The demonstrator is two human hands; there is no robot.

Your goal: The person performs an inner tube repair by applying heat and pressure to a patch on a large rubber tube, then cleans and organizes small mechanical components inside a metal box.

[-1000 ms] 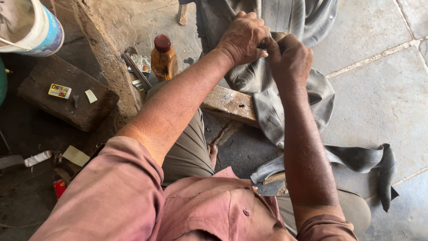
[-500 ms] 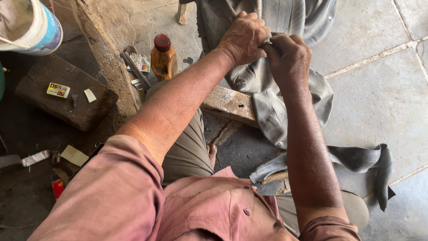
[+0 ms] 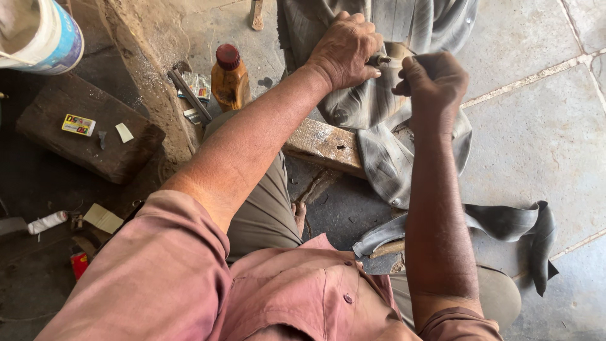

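Left hand (image 3: 344, 50) pressed down on a grey rubber inner tube (image 3: 385, 113), fingers curled around its metal valve stem (image 3: 379, 61). Right hand (image 3: 434, 79) closed in a fist just beside, whether gripping anything cannot be told. Tube draped over a wooden block (image 3: 325, 145) on the stone floor (image 3: 543, 139). Nearby, left of the arms: a brown bottle with red cap (image 3: 229, 77), a dark wooden slab (image 3: 88, 136), a white bucket (image 3: 41, 31).

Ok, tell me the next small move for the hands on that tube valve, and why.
Probably twist the right hand at the valve stem while the left hand pins the grey inner tube: the stem juts from the left fist, right fingers closed just beside it.
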